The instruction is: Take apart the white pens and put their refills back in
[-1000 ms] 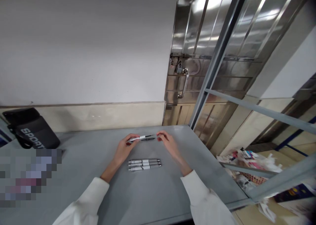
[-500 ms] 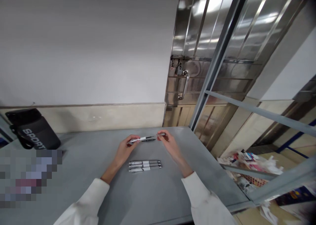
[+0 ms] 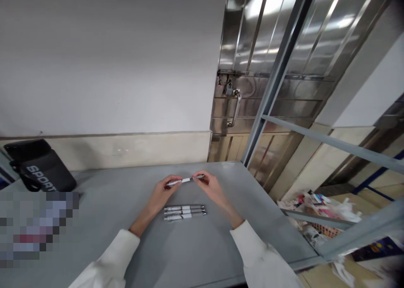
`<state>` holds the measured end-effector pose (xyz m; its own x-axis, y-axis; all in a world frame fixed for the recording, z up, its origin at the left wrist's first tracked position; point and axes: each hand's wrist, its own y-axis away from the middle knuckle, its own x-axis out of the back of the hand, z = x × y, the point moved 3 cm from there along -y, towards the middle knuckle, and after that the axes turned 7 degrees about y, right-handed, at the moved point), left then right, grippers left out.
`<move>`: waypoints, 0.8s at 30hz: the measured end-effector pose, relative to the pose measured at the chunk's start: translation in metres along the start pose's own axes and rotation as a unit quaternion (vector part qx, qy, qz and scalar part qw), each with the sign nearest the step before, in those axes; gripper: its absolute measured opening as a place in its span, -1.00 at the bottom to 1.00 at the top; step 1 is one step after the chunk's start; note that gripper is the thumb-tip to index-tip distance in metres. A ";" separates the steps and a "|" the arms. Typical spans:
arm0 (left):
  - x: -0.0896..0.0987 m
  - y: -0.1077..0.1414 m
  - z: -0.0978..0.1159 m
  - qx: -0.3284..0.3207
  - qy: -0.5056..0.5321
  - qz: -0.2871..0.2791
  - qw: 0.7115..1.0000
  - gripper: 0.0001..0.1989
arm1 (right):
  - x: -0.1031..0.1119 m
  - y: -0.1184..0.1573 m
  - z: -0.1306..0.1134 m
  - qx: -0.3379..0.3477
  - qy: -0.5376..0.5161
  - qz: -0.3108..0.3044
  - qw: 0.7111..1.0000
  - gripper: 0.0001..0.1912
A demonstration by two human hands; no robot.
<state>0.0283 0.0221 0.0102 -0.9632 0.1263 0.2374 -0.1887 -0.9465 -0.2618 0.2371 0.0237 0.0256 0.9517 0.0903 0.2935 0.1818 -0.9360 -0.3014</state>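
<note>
A white and silver pen (image 3: 187,180) is held level between my two hands, above the far part of the grey table (image 3: 195,250). My left hand (image 3: 162,192) pinches its left part between thumb and fingers. At the other end, my right hand (image 3: 212,188) has its fingers closed around the pen's dark tip section. Nearer to me, three similar pens (image 3: 184,212) lie side by side on the tabletop, their tips pointing right.
A black case marked SPORT (image 3: 42,166) stands at the far left against the wall. A blurred-out patch (image 3: 34,229) covers the table's left side. Grey metal posts (image 3: 271,81) rise on the right, beside a padlocked steel door (image 3: 246,60). Plastic-wrapped goods (image 3: 322,208) lie beyond the right edge.
My right hand has moved left, bringing the tip section up against the pen body; the gap showing the thin dark refill is closed. My left hand has stayed nearly in place.
</note>
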 end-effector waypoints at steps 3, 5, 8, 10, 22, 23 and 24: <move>-0.001 0.000 0.000 0.002 -0.002 0.000 1.000 -0.65 | -0.003 0.001 0.000 0.002 0.007 -0.010 1.000 -0.73; -0.001 0.000 0.000 -0.004 -0.003 -0.002 1.000 -0.66 | -0.003 0.001 0.000 0.004 0.001 -0.008 1.000 -0.71; -0.002 0.000 0.001 -0.020 -0.008 -0.012 1.000 -0.69 | -0.004 0.001 0.001 -0.007 -0.020 -0.015 1.000 -0.67; -0.004 0.000 0.002 -0.022 -0.015 -0.017 0.999 -0.69 | -0.006 0.001 0.005 -0.035 -0.015 -0.025 0.999 -0.62; -0.002 0.000 0.004 -0.017 -0.013 -0.006 1.000 -0.68 | -0.004 -0.001 0.008 -0.055 0.017 -0.010 0.998 -0.65; -0.002 0.000 0.005 -0.017 -0.015 -0.006 1.000 -0.68 | -0.004 -0.001 0.008 -0.057 0.018 -0.009 0.998 -0.63; -0.002 0.001 0.006 -0.015 -0.016 -0.005 1.000 -0.67 | -0.004 -0.001 0.008 -0.050 0.017 -0.007 0.999 -0.64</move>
<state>0.0317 0.0194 0.0150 -0.9547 0.1264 0.2693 -0.2050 -0.9356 -0.2876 0.2353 0.0264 0.0178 0.9400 0.0945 0.3280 0.1686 -0.9640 -0.2056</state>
